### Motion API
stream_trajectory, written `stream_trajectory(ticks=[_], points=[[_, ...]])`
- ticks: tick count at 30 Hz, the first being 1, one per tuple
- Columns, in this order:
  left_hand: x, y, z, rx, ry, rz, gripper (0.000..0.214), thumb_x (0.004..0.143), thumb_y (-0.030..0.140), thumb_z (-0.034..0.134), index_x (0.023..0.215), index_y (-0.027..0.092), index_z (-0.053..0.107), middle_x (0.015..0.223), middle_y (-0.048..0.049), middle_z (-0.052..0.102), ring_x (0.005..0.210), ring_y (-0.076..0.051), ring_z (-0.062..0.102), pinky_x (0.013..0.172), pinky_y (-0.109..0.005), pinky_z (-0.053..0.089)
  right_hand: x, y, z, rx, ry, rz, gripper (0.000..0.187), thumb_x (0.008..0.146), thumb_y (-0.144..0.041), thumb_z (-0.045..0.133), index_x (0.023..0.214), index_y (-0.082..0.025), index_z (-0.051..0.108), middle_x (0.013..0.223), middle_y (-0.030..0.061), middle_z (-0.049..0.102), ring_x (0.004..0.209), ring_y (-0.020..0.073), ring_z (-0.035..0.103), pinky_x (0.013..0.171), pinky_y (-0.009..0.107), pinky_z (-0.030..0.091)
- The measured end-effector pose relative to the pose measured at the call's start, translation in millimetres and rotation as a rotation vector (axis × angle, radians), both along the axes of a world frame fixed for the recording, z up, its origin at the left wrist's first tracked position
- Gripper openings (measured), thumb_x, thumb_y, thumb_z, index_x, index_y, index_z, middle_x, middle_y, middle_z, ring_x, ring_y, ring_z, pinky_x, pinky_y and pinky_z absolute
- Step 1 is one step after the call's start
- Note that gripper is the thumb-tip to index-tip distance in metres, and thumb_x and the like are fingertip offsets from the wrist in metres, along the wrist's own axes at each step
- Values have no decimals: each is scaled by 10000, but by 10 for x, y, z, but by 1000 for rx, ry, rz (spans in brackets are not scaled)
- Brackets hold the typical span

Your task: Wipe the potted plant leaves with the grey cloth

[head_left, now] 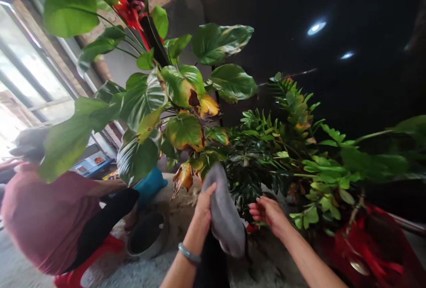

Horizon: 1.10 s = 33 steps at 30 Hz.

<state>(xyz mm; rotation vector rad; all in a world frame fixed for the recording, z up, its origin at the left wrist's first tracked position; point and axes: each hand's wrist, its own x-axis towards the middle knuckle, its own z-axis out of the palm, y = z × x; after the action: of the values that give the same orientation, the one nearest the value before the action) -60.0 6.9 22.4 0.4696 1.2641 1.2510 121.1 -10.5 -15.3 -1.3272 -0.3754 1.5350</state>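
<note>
A limp grey cloth (226,215) hangs from my left hand (204,206), whose fingers and thumb pinch its upper left edge. A bracelet circles that wrist. To the right of the cloth, my right hand (268,211) is held up with its fingers a little curled and apart, and nothing shows in it. Dark green leaves (244,163) of a bushy plant lie just beyond both hands. Above my left hand grows a tall plant with broad leaves (186,130), several of them yellow and brown at the edges.
On the left a person in a pink shirt (49,217) sits on a red stool (86,270). A round bucket (148,237) stands beside them, near a blue item (149,186). Red wrapping (369,243) lies at lower right. A shiny black wall (299,4) rises behind the plants.
</note>
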Motion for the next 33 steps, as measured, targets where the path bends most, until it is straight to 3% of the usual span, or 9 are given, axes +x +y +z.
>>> stream_trajectory(ticks=[3, 5, 11, 13, 17, 21, 25, 29, 33], points=[[161, -367, -443, -28, -78, -269, 424, 505, 268, 833, 866, 82, 711, 559, -66, 680, 555, -229, 653, 570, -314, 503, 20, -28, -10, -24, -13, -6, 101, 843, -103, 511, 912, -175, 497, 464, 10, 659, 388, 164, 622, 379, 215, 463], [135, -588, -458, 2, -156, -374, 493, 495, 278, 842, 933, 89, 716, 656, -87, 720, 633, -245, 680, 628, -323, 521, 58, -55, -19, -39, -21, -7, 137, 854, -106, 494, 976, -168, 494, 447, -3, 649, 376, 165, 614, 369, 213, 456], [-185, -335, 455, 76, -48, -66, 366, 623, 242, 760, 960, 125, 678, 586, -23, 690, 457, -159, 601, 527, -283, 527, 51, -115, -7, -40, -12, 8, 289, 858, -111, 501, 1144, -124, 461, 461, 11, 659, 403, 168, 630, 398, 223, 482], [-139, -122, 553, 108, -38, 55, 338, 681, 205, 704, 1007, 129, 658, 567, -1, 677, 437, -143, 587, 544, -280, 534, -1, -116, -6, -35, -4, 11, 298, 851, -109, 520, 1144, -124, 467, 467, 9, 660, 402, 159, 625, 400, 216, 479], [160, -103, 70, -70, 12, 19, 300, 673, 202, 702, 953, 99, 670, 510, -13, 648, 427, -171, 582, 529, -311, 519, -62, -118, -44, -44, -10, 6, 274, 815, -115, 573, 1082, -142, 516, 468, -3, 654, 386, 159, 614, 366, 207, 456], [224, -566, -426, -35, -126, -332, 410, 492, 249, 838, 845, 87, 707, 604, -74, 695, 547, -208, 643, 586, -309, 514, 8, -148, -110, -71, -41, -14, 207, 816, -100, 554, 1017, -143, 540, 419, -27, 613, 346, 150, 579, 349, 204, 441], [-96, -623, -81, 26, -98, -345, 454, 507, 286, 841, 906, 119, 702, 612, -46, 693, 511, -185, 620, 529, -287, 495, 83, -162, -142, -87, -64, -20, 123, 812, -133, 590, 913, -171, 530, 444, -23, 628, 358, 131, 579, 352, 188, 436], [-193, -176, 430, 118, -61, -42, 358, 588, 229, 776, 916, 145, 661, 595, -3, 678, 475, -152, 594, 525, -278, 506, 34, -165, -120, -72, -62, 3, 95, 807, -164, 599, 774, -189, 514, 449, -20, 630, 360, 117, 569, 345, 179, 426], [140, -59, 247, -1, -31, 9, 258, 582, 209, 754, 806, 137, 648, 526, -3, 647, 450, -155, 572, 503, -282, 490, -16, -201, -107, -38, -47, 17, 151, 754, -180, 649, 710, -198, 506, 464, -18, 635, 360, 116, 564, 345, 184, 421]])
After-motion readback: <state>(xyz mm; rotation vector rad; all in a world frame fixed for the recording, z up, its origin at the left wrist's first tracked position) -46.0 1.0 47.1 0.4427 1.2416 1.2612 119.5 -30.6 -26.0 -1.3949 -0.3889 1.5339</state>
